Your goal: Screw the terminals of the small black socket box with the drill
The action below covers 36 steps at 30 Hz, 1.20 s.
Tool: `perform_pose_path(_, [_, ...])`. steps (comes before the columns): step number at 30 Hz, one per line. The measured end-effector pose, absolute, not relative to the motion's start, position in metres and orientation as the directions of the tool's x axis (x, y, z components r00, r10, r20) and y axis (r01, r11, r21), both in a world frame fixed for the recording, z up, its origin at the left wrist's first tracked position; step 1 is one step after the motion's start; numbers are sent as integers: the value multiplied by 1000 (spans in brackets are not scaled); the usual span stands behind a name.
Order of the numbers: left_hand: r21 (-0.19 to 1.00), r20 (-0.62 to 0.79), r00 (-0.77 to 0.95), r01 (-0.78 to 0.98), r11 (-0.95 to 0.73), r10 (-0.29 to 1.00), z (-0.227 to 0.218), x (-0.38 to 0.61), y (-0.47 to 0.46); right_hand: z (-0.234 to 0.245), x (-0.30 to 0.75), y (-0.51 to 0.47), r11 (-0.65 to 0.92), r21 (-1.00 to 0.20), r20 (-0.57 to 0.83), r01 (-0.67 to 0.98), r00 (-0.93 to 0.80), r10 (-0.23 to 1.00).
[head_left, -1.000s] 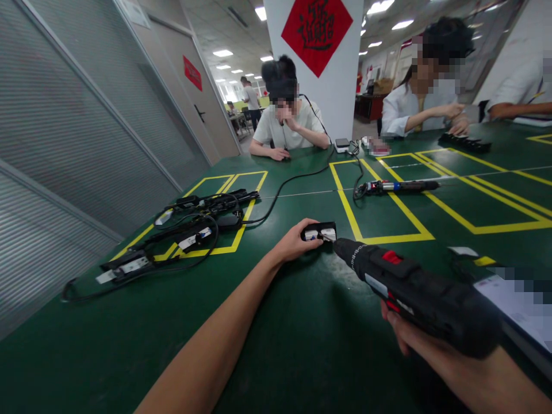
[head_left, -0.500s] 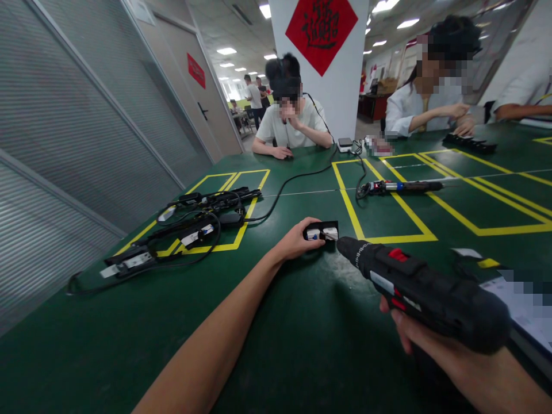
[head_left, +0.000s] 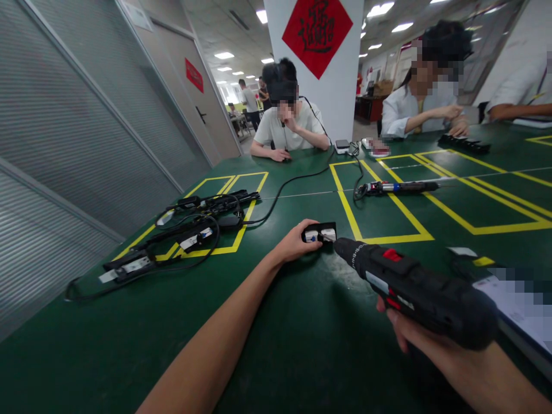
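Observation:
My left hand (head_left: 295,242) reaches out over the green table (head_left: 129,339) and grips a small black box with white parts (head_left: 319,232), holding it down on the surface. My right hand (head_left: 414,336) is wrapped under a black cordless screwdriver with red trim (head_left: 409,287). The tool points away from me and its bit tip touches the near side of the small box. Most of my right fingers are hidden under the tool body.
A heap of black power adapters and cables (head_left: 190,230) lies at the left in a yellow-marked field. Another screwdriver (head_left: 399,186) lies further back. A black cable (head_left: 288,181) crosses the table. Papers (head_left: 517,299) lie at the right. Other people sit at the far side.
Hands, box and screwdriver stay as they were, with only slight camera shifts.

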<state>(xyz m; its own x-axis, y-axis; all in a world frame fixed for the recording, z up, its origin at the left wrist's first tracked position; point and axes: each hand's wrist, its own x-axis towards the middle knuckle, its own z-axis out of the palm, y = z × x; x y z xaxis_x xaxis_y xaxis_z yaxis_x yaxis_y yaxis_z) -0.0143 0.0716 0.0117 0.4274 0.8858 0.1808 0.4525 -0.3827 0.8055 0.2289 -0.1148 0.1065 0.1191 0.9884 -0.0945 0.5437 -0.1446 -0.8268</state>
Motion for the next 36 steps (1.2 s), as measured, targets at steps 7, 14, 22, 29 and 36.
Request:
perform_pose_path(7, [801, 183, 427, 458, -386, 886, 14, -15, 71, 106, 228, -115, -165, -853, -110, 494, 139, 984])
perform_pose_path(14, [807, 167, 421, 461, -369, 891, 17, -13, 69, 107, 228, -114, -140, -876, -99, 462, 112, 989])
perform_pose_path(22, [808, 169, 432, 454, -375, 886, 15, -14, 70, 111, 224, -114, -183, -900, -145, 394, 125, 982])
perform_pose_path(29, [801, 169, 425, 466, -375, 890, 15, -14, 69, 87, 240, -115, -232, -855, -246, 464, 31, 969])
perform_pose_path(36, [814, 153, 421, 459, -355, 894, 15, -14, 69, 97, 232, -116, -260, -880, -254, 398, 71, 965])
